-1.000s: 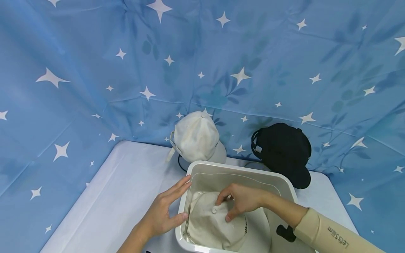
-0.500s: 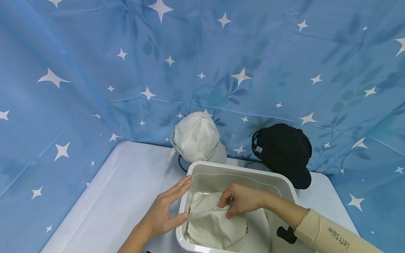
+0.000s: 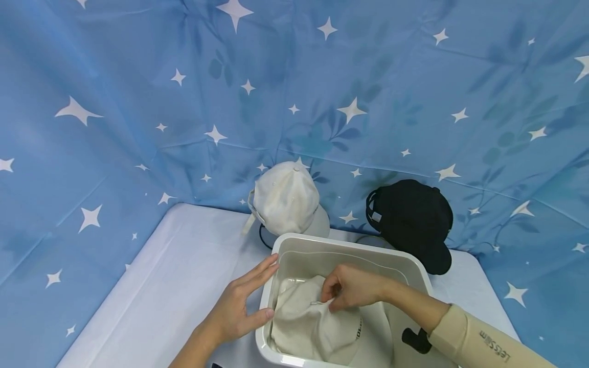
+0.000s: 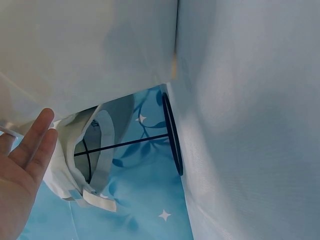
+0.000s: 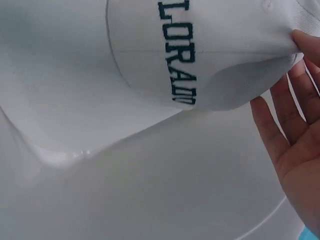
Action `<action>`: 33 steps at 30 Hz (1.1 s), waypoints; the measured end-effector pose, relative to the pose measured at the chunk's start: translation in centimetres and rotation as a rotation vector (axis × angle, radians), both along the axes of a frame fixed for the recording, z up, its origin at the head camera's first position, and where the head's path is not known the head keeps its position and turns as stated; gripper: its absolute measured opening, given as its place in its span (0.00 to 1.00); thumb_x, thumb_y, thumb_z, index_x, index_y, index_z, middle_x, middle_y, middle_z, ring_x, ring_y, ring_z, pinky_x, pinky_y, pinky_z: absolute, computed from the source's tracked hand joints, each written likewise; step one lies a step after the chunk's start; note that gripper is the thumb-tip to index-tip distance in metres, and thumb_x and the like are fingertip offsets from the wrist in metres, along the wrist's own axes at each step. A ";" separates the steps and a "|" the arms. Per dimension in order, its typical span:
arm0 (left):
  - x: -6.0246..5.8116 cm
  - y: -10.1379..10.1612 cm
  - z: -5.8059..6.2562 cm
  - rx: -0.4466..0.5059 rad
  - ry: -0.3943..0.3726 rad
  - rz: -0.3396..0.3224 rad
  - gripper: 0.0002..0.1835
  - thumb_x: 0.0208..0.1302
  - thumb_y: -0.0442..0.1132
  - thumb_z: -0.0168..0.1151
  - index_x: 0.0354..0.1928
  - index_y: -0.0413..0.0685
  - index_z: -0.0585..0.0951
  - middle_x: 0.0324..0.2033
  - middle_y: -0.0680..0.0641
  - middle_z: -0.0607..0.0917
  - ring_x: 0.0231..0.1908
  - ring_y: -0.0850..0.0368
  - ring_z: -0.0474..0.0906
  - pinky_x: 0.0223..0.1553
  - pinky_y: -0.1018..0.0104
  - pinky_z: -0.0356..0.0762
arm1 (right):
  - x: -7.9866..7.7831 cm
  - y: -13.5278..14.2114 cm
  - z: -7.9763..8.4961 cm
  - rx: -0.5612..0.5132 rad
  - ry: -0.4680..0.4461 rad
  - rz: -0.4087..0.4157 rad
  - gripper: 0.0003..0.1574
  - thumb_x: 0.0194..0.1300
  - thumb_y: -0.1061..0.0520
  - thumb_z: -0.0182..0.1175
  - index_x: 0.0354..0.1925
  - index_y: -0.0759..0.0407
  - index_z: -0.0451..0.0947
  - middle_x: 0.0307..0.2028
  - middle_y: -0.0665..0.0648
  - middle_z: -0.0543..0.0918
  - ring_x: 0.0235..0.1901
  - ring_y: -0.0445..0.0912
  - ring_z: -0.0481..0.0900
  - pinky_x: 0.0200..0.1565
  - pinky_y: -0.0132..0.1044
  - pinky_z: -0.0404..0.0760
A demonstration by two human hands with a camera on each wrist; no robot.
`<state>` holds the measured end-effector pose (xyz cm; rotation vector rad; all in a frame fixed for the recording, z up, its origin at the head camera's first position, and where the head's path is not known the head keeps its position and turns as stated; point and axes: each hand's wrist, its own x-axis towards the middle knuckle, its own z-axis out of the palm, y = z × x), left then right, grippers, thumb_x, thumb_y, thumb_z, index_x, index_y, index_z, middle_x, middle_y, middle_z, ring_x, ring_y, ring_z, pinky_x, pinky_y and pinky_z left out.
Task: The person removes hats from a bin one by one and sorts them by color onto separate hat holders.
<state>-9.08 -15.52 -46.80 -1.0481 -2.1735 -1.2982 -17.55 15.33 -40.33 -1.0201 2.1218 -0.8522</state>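
Observation:
An off-white baseball cap with dark lettering lies in a light plastic bin. My right hand reaches over the bin's right side and pinches the crown near its top button, pulling the cloth into folds. In the right wrist view the cap's front shows green letters, and thumb and fingertips of the right hand grip the crown fabric. My left hand lies with straight, spread fingers against the bin's left rim.
Behind the bin, a white cap sits on a black wire stand. A black cap stands at the back right. The white table meets a blue star-printed curtain.
The right hand's fingertips have closed on the cap's crown and drawn the cloth up into a fold. My left hand stays at the bin's rim.

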 end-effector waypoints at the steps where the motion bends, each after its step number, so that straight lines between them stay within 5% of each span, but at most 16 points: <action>1: 0.0 0.0 0.0 -0.001 -0.002 0.001 0.41 0.60 0.42 0.67 0.77 0.40 0.69 0.77 0.38 0.67 0.74 0.44 0.68 0.72 0.66 0.63 | 0.0 0.0 0.1 0.002 0.000 -0.001 0.12 0.53 0.69 0.75 0.32 0.52 0.89 0.28 0.40 0.85 0.31 0.32 0.78 0.39 0.30 0.82; 22: 0.1 -0.1 0.0 0.005 -0.024 0.006 0.42 0.60 0.41 0.67 0.77 0.43 0.69 0.77 0.39 0.67 0.74 0.44 0.68 0.72 0.66 0.64 | 0.2 0.8 3.5 -0.016 0.113 0.051 0.13 0.54 0.70 0.72 0.33 0.53 0.90 0.31 0.39 0.87 0.35 0.33 0.81 0.44 0.34 0.85; 33: 0.1 0.0 -0.1 0.000 -0.015 0.000 0.42 0.60 0.42 0.67 0.77 0.43 0.69 0.77 0.39 0.67 0.74 0.43 0.67 0.72 0.65 0.64 | 0.4 1.8 5.3 -0.055 0.097 0.048 0.14 0.56 0.70 0.70 0.36 0.54 0.90 0.34 0.41 0.87 0.38 0.37 0.83 0.48 0.37 0.86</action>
